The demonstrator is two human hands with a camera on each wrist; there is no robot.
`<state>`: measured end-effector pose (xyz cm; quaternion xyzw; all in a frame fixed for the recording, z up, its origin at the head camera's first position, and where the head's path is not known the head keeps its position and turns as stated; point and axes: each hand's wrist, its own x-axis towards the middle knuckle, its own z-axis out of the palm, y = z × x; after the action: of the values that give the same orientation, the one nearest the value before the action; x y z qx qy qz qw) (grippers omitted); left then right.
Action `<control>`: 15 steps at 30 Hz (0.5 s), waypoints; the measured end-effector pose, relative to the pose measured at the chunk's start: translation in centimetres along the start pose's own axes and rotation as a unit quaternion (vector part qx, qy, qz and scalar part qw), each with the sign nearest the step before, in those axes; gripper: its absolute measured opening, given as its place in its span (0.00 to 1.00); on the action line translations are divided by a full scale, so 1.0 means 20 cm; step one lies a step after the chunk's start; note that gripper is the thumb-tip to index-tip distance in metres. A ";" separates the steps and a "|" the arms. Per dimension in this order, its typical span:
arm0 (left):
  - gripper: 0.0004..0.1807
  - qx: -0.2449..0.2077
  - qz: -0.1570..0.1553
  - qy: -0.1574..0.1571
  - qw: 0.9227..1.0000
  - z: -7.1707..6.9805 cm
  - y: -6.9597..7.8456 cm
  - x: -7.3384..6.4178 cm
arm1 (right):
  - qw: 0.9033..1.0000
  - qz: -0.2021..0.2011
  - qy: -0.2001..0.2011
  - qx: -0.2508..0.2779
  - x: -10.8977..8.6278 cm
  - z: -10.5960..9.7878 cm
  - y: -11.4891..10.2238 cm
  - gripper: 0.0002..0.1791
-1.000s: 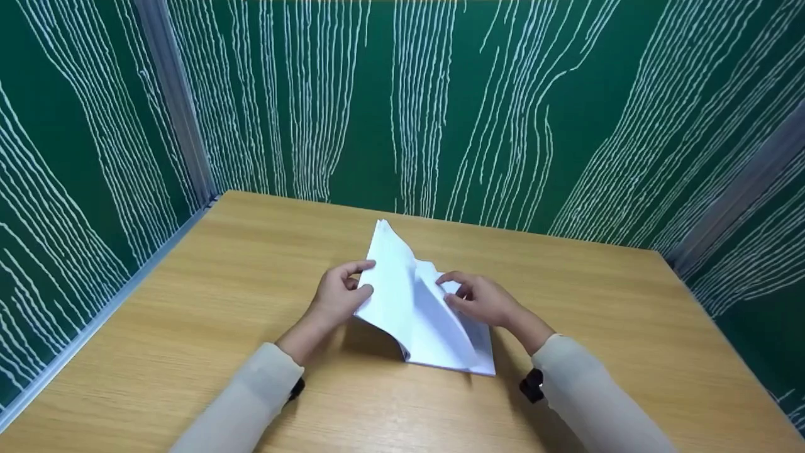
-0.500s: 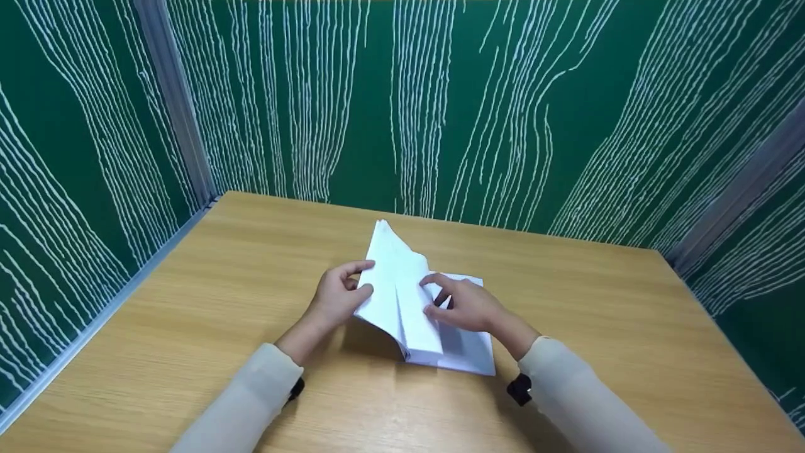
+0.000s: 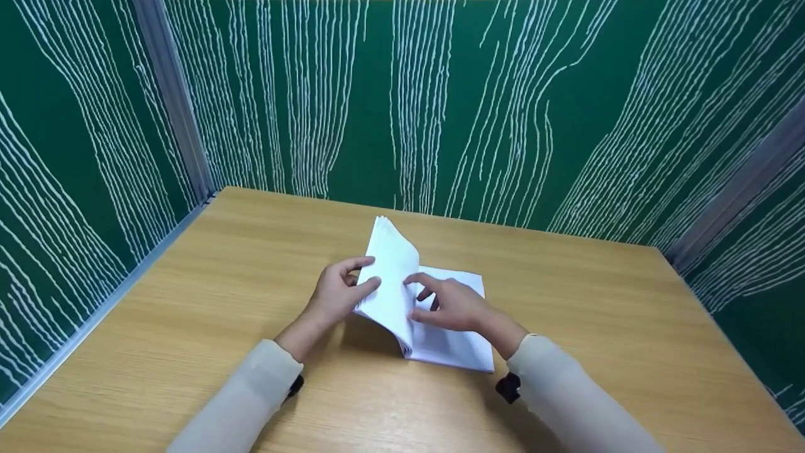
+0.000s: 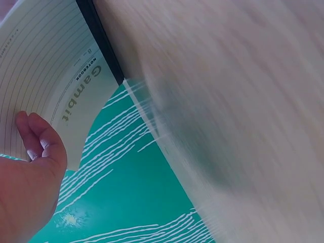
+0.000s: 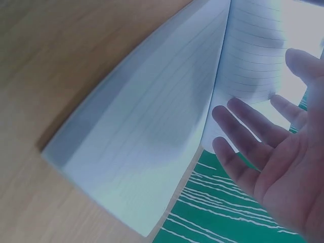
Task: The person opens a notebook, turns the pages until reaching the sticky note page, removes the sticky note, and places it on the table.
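A notebook [image 3: 449,349] lies spread on the table, its right half flat and its left pages [image 3: 388,258] raised at a slant. My left hand [image 3: 333,290] grips the outer edge of those raised pages, thumb on the near face and fingers behind. In the left wrist view, a lined sheet bears the printed words "Gambit" and "NOTEBOOK" [image 4: 83,83]. My right hand [image 3: 456,305] is over the fold, fingertips at the raised page; in the right wrist view its fingers [image 5: 243,129] are spread and loosely bent, pinching nothing visible.
The wooden table [image 3: 220,327] extends around the notebook. Green panels [image 3: 371,126] with white wavy lines stand along its back and sides, with grey posts [image 3: 176,100] at the corners. A dark device [image 3: 508,387] sits under the right wrist.
My right hand has moved left, bringing a leaf over from the right half onto the raised left pages. My left hand stays at the edge, its thumb now slightly further over the page.
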<state>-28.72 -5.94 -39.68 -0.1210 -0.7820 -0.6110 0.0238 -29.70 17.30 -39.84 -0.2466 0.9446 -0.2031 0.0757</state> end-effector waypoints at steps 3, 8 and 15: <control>0.23 -0.021 -0.007 -0.013 1.000 -0.01 0.05 -0.02 | 1.000 0.001 -0.007 0.005 0.00 0.00 -0.01 0.29; 0.23 -0.039 -0.009 -0.025 0.999 -0.02 0.10 -0.04 | 1.000 0.002 0.014 0.001 0.01 -0.02 0.01 0.26; 0.23 -0.033 -0.004 -0.017 0.999 0.00 0.01 0.00 | 0.995 0.055 0.081 -0.006 0.02 -0.07 0.10 0.21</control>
<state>-28.74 -5.79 -39.39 -0.1284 -0.7625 -0.6341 0.0042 -31.25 19.21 -39.39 -0.1770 0.9611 -0.2119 0.0086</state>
